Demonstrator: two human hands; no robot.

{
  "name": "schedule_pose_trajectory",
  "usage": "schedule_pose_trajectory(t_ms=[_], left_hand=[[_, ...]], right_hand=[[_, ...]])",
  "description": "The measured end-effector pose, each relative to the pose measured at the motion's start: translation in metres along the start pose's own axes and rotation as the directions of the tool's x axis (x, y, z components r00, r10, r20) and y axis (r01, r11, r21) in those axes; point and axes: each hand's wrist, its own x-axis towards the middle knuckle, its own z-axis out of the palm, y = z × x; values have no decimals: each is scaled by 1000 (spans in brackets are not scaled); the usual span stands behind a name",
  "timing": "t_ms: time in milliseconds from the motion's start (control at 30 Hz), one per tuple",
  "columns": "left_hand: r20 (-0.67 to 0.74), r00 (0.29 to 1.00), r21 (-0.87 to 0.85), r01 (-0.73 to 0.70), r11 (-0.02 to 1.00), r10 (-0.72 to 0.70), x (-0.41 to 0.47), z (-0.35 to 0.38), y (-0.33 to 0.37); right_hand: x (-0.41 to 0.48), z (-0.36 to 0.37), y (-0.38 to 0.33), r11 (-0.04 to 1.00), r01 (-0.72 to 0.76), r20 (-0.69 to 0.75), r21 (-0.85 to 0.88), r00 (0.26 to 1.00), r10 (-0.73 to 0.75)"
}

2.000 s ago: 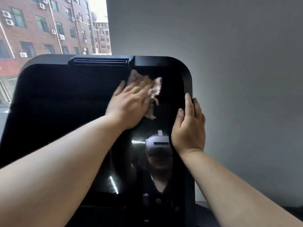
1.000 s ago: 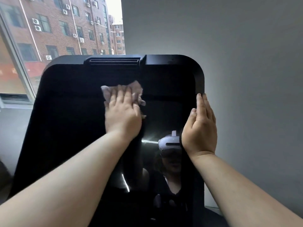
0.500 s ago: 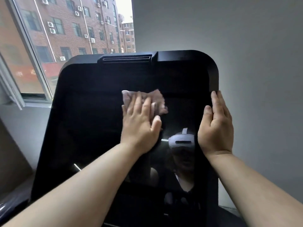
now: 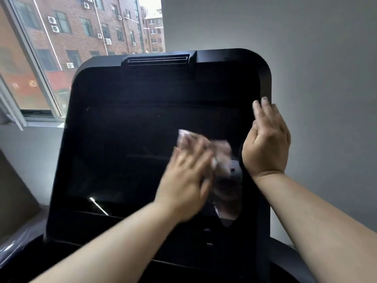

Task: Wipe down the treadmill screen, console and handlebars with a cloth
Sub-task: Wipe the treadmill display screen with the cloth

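The treadmill's big black screen (image 4: 126, 152) fills the middle of the head view, tilted back, with a vent slot along its top edge. My left hand (image 4: 186, 180) presses a pale pinkish cloth (image 4: 221, 149) flat against the glass, right of centre; the hand and cloth are motion-blurred. My right hand (image 4: 266, 144) rests against the screen's right edge with its fingers straight and pointing up. The black console (image 4: 114, 233) runs below the screen. A dark handlebar (image 4: 293, 262) curves at the lower right.
A window (image 4: 61, 48) at the upper left looks onto a red brick building. A grey wall (image 4: 316, 68) stands behind and to the right of the screen. A brownish panel (image 4: 14, 193) sits at the far left.
My left hand has slid the cloth from the screen's upper part downward and now to the right. The view has pulled back and shifted left, showing more of the screen. My right hand stays on the right edge.
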Motion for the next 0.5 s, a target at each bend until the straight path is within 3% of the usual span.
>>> schedule_pose_trajectory(t_ms=[67, 100, 133, 167, 200, 233, 267, 300, 400, 467, 500], left_hand=[[142, 949, 109, -296, 949, 280, -24, -7, -5], [154, 932, 199, -355, 914, 328, -24, -12, -23], [110, 958, 282, -286, 916, 265, -21, -18, -39], [10, 997, 301, -71, 951, 71, -18, -28, -53], [-103, 968, 247, 248, 937, -229, -14, -41, -64], [-148, 844, 155, 535, 830, -516, -12, -51, -69], [-145, 715, 93, 698, 710, -684, -13, -57, -66], [-129, 677, 78, 735, 674, -724, -15, -60, -58], [-89, 779, -175, 601, 780, -620, -15, -59, -28], [49, 783, -483, 562, 671, -620, -7, -60, -15], [128, 755, -633, 562, 533, -643, 1, -63, -13]], right_hand=[[-5, -3, -2, 999, 28, 46, -32, 999, -26], [-8, -4, -2, 998, 30, 74, -47, 997, -27], [-12, -5, -3, 997, 33, 98, -68, 995, -27], [-16, -6, -4, 995, 36, 119, -90, 993, -25], [-21, -9, -6, 994, 29, 134, -104, 991, -15], [-27, -13, -8, 995, 8, 143, -104, 990, 7], [-34, -17, -13, 996, -7, 152, -84, 988, 20], [-41, -21, -20, 999, 6, 164, -42, 987, 1], [-59, -27, -47, 986, 121, 207, 114, 968, -143], [-62, -31, -69, 941, -46, 337, 334, 939, -74], [-60, -34, -81, 874, -222, 449, 432, 894, 5]])
